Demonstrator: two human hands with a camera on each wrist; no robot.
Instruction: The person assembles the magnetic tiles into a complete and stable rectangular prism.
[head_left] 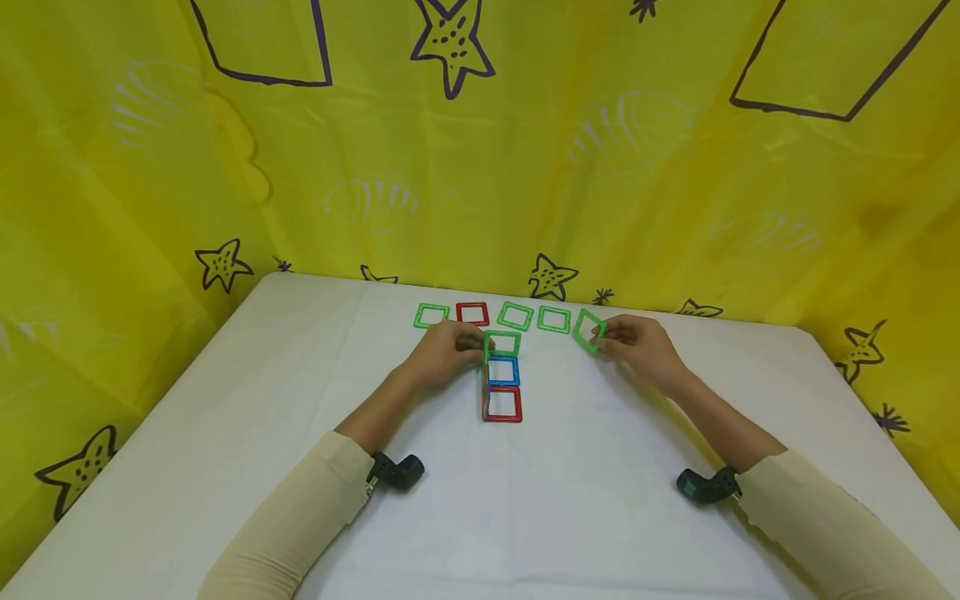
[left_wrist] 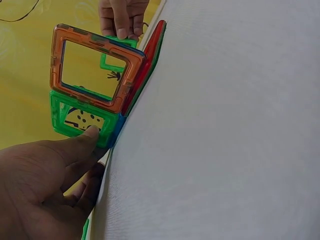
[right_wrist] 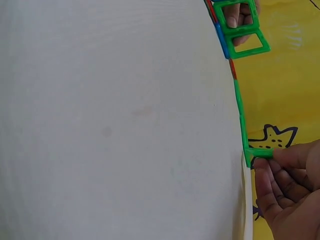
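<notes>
In the head view my left hand (head_left: 444,354) is at the left side of a small build of square magnetic tiles. Its thumb and fingers pinch an upright green tile (left_wrist: 56,111), as the left wrist view shows. An upright orange tile (left_wrist: 129,82) joins that green one. The build also has a blue tile (head_left: 504,384) and a red tile (head_left: 504,419) along the table, with a green tile (head_left: 502,334) at the far end. To the right, my right hand (head_left: 647,348) pinches another green tile (head_left: 577,325) by its edge, tilted up from the table.
A row of loose tiles lies behind the build: a green tile (head_left: 432,306), a red tile (head_left: 472,304), and two more green tiles, one being the right-hand green tile (head_left: 553,309). The white table (head_left: 600,500) ends at a yellow patterned curtain (head_left: 495,192).
</notes>
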